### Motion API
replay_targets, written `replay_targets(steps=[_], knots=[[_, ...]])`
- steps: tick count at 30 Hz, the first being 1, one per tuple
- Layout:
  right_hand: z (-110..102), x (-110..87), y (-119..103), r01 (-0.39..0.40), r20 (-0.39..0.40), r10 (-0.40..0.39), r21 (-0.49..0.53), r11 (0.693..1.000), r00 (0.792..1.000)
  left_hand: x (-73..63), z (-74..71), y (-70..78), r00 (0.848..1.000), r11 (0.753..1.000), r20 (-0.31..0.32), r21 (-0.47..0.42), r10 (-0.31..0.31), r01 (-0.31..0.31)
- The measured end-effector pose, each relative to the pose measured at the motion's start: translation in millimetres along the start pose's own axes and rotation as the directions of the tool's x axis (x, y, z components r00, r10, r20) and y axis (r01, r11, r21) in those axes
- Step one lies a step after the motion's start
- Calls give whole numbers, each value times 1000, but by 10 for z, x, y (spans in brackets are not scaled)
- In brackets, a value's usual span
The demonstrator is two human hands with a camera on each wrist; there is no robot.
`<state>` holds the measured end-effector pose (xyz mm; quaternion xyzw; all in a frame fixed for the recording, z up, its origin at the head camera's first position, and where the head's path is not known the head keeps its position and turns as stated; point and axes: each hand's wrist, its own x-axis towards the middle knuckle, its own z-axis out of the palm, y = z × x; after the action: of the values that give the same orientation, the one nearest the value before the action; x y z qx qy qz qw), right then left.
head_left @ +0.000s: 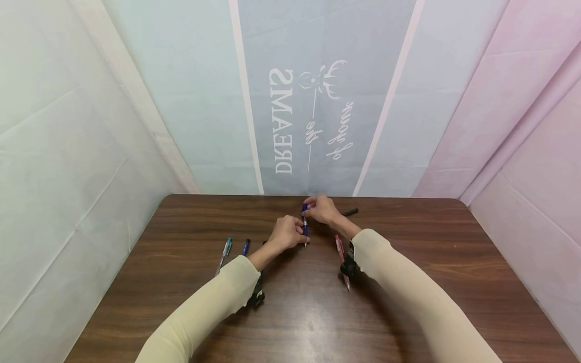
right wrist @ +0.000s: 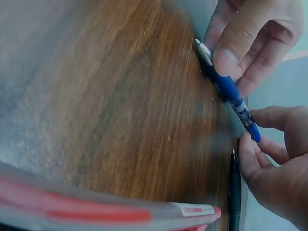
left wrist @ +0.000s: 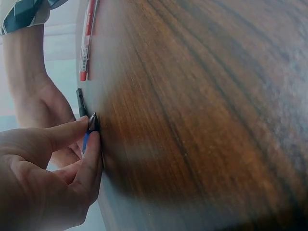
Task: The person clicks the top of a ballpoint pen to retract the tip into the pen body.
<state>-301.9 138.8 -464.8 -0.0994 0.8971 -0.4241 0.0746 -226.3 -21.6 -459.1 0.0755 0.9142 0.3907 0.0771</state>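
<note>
Two pale sleeves [head_left: 399, 282] reach up from the bottom of the frame over the brown counter [head_left: 299, 322], and watch the red pen [head_left: 340, 248] right of centre: the black wrist device [head_left: 348, 267] overlaps it in the head view, so a careless drag of that arm could send it rolling. Over to the left, a teal pen [head_left: 226, 248] and a dark-blue pen [head_left: 246, 246] lie beside the left forearm, open to the same bump. Now the middle of the frame: the blue pen [right wrist: 226, 89], its tip toward the bottom in the head view, spans both hands. The left hand [head_left: 285, 233] has its fingers pinched near the metal tip; the right hand [head_left: 321, 209] has its fingers clamped on the blue far end. Uneven pulling could twist it loose. Just beyond the right wrist, a black pen [head_left: 351, 212]; farthest back, cloth [head_left: 313, 40] with mirrored lettering.
</note>
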Motion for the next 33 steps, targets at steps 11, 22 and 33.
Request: replay_targets(steps=[11, 22, 33], knots=[[51, -65, -61, -112, 40, 105, 410, 905, 994, 5, -5, -20, 1000, 1000, -7, -16, 13, -13], [10, -92, -82, -176, 57, 169, 479, 860, 984, -29, -57, -42, 1000, 987, 21, -160, 11, -7], [-23, -112, -91, -204, 93, 183, 533, 821, 979, -104, -100, -50, 994, 915, 93, -392, -61, 92]])
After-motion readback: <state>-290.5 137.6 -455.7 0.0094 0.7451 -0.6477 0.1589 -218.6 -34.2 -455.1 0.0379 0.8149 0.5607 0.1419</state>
